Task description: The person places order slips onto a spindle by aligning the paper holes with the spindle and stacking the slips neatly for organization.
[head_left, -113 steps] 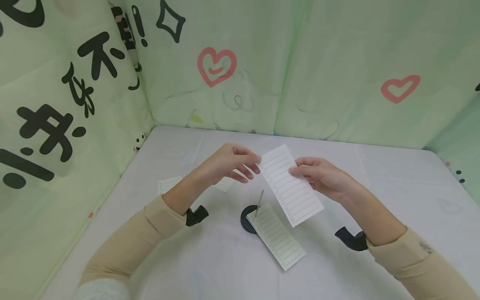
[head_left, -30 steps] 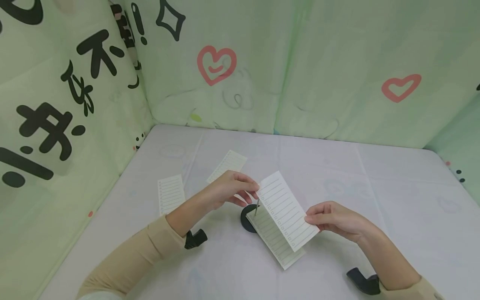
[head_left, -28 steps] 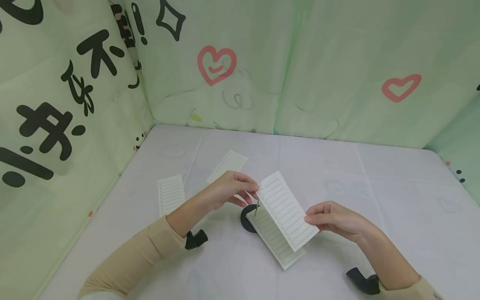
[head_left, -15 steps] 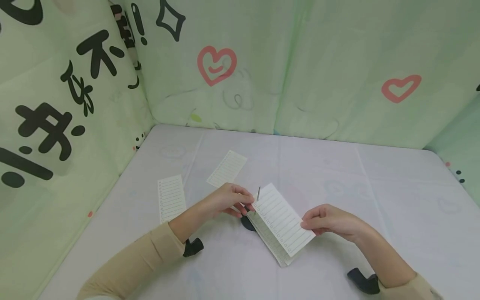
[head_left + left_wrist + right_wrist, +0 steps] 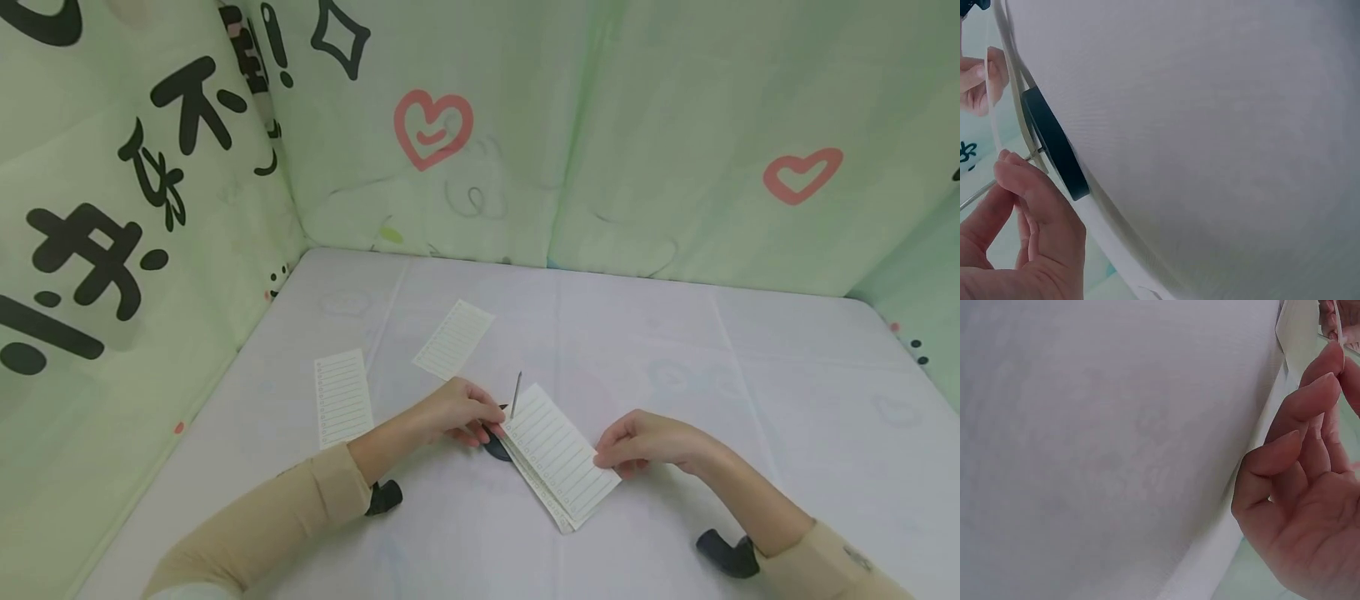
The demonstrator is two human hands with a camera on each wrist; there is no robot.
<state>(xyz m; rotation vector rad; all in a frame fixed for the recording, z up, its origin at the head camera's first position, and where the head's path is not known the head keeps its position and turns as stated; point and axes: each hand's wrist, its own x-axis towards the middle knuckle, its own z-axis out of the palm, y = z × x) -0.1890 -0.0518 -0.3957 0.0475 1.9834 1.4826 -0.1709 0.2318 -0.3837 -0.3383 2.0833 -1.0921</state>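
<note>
A lined checklist card (image 5: 558,450) is held by both hands above a bill spike. The spike's thin metal needle (image 5: 516,393) sticks up through the card near its upper left corner. My left hand (image 5: 461,412) pinches that corner between thumb and fingers, right beside the needle. At the lower right edge, my right hand (image 5: 648,442) pinches the card between thumb and fingertips. Other cards (image 5: 551,508) on the same spike show beneath it. The black round base (image 5: 1054,144) stands on the table, mostly covered by hand and cards in the head view.
Two more lined cards lie on the white table (image 5: 750,383): one card (image 5: 342,396) by the left forearm, another card (image 5: 453,336) farther back. Green printed curtains (image 5: 637,125) enclose the back and sides. A black strap piece (image 5: 727,552) projects beside the right wrist.
Both hands have brought the card down and slightly left. The needle, earlier behind or below the card, now passes through it, and the card has sunk nearer to those beneath.
</note>
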